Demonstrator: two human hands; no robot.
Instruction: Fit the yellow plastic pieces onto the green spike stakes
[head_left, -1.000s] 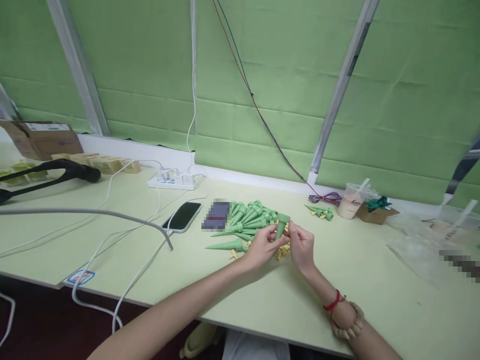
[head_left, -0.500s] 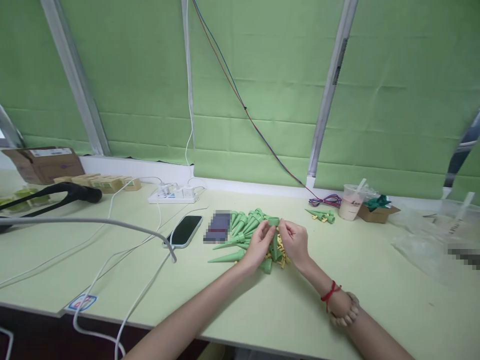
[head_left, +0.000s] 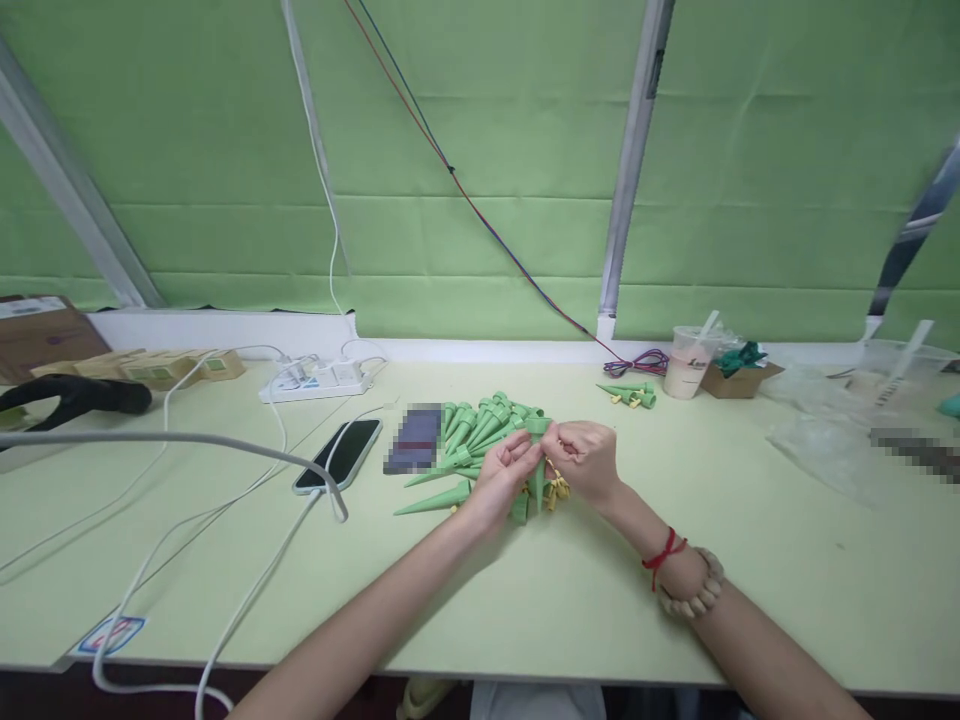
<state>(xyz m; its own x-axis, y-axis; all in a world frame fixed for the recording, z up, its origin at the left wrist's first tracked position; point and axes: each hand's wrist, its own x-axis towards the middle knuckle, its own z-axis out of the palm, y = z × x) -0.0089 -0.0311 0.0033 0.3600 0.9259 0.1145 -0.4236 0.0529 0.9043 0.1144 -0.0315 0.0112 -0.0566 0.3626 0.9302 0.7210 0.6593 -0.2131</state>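
A green plastic watering spike hangs point down between my hands, its wide round top uppermost. My left hand is closed on it just below the top, from the left. Pressed against its other side, my right hand is curled into a fist, and whatever its fingers pinch is hidden. Behind and left of my hands lies a heap of similar green spikes. Small yellow plastic pieces lie under my right hand, partly covered.
Left of the heap are a blurred dark rectangular item and a phone with white cables. A power strip stands behind them. Spikes with yellow pieces, a drink cup and a small cardboard box are at the back right.
My right hand has rolled over into a tighter fist beside the spike's top. The left hand still holds the spike. The camera view has shifted a little.
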